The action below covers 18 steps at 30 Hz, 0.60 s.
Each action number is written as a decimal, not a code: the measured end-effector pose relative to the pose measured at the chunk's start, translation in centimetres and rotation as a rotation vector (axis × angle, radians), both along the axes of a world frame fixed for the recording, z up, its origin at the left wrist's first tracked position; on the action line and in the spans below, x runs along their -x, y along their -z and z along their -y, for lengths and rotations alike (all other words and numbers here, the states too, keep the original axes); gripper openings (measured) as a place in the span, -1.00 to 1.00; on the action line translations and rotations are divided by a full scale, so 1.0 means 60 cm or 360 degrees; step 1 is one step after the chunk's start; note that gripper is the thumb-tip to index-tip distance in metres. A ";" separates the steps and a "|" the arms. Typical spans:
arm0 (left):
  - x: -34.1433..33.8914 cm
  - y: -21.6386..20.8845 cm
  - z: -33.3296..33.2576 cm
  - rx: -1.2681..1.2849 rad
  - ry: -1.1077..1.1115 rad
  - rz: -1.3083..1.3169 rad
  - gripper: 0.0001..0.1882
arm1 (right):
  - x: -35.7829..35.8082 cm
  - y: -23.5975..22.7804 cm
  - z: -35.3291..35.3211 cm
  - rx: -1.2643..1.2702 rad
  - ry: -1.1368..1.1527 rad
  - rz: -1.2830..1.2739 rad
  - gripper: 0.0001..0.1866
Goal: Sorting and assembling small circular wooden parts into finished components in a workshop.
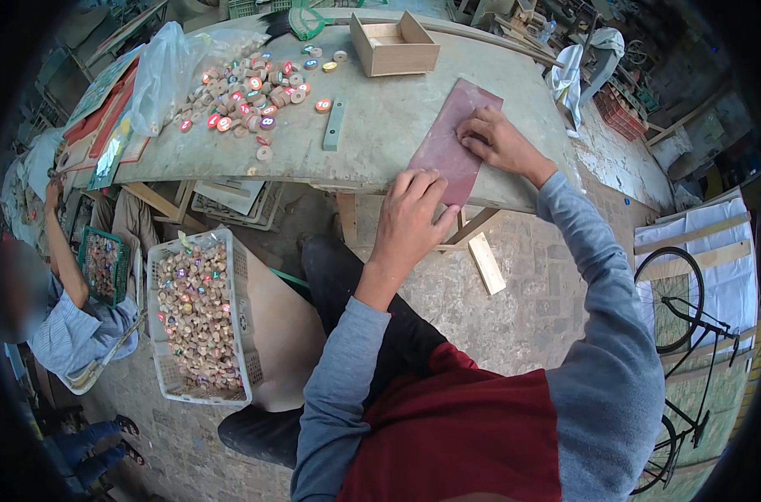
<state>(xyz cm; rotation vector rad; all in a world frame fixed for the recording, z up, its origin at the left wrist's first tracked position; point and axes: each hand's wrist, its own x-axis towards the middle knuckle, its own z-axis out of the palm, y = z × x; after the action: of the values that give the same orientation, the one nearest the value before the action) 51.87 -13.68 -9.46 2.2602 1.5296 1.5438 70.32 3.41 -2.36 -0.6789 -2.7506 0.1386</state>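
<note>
A reddish-brown sheet that looks like sandpaper (pixel 452 138) lies slanted on the worn table, its lower end at the near edge. My left hand (pixel 407 219) rests on the lower left part of this sheet, fingers stretched out flat and thumb apart. Farther up the sheet, my right hand (pixel 499 144) is closed, its fingertips pressed together down on the surface. Whatever those fingers hold is hidden beneath them. Left of the sheet lies a narrow pale green bar (pixel 334 125) with small holes. Beyond it is a pile of small wooden discs (pixel 245 94), some with coloured numbered faces.
An open wooden box (pixel 395 57) stands at the table's far side. A clear plastic bag (pixel 156 79) lies left of the discs. Beside my leg, a white crate (pixel 248 335) holds many discs. Another person (pixel 84 309) sits at the left. A bicycle (pixel 690 326) is at the right.
</note>
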 end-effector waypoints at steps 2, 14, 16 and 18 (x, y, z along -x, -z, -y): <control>0.015 -0.003 -0.008 -0.0053 -0.0088 -0.0029 -0.59 | 0.019 0.007 0.031 0.0053 -0.0127 -0.0001 -0.83; 0.000 -0.003 0.011 0.0087 0.0022 0.0100 -0.59 | 0.016 0.004 0.010 0.0003 -0.0015 -0.0135 -0.86; 0.003 0.001 0.018 0.0077 0.0014 0.0091 -0.59 | 0.026 0.008 0.034 0.0006 -0.0131 -0.0108 -0.86; 0.007 0.001 0.014 0.0074 -0.0003 0.0074 -0.59 | 0.048 0.003 0.062 0.0063 -0.0281 -0.0120 -0.85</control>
<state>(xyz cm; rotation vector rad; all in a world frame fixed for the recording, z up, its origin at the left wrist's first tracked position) 51.48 -14.53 -9.51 2.1835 1.5398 1.5328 67.44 -0.28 -2.52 -0.4300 -2.7381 0.2529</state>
